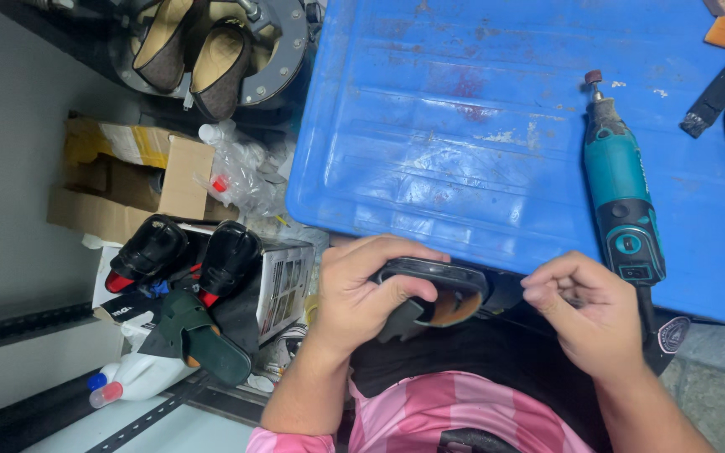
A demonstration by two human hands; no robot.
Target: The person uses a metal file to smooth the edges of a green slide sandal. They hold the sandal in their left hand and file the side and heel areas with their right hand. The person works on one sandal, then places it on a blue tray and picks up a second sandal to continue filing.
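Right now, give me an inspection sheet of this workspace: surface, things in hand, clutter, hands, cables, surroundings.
Surface: scuffed blue plastic lid, stained, used as a worktop.
Things in hand: black shoe with tan insole, held at the lid's near edge.
Clutter: teal rotary tool lying on the lid; black-handled tool at the far right.
Hands: left hand grips the shoe; right hand is curled beside it, contents unclear.
Cables: nothing seen.
Surroundings: brown pumps, cardboard boxes, black shoes on a box, white bottle.
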